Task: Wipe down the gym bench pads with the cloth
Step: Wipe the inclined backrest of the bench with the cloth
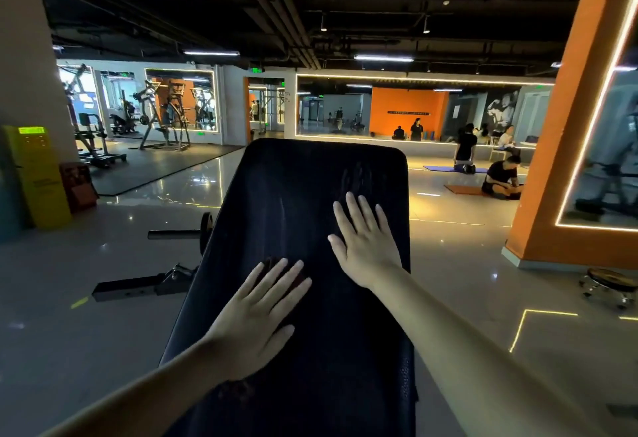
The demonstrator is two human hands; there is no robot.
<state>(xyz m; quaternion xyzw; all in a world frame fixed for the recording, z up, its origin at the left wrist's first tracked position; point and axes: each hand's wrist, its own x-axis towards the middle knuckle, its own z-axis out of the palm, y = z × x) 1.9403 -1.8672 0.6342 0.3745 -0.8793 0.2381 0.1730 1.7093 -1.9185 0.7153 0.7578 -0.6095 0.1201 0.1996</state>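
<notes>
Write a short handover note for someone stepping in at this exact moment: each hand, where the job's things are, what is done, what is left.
Left hand: flat, fingers spread, pressing a dark reddish cloth on the black bench pad; the cloth only peeks out under it.
Right hand: flat and open on the pad, farther up, holding nothing.
Done: faint wipe streaks show above the right hand; extent unclear.
Left: probably the rest of the pad. Other pads are out of view.
</notes>
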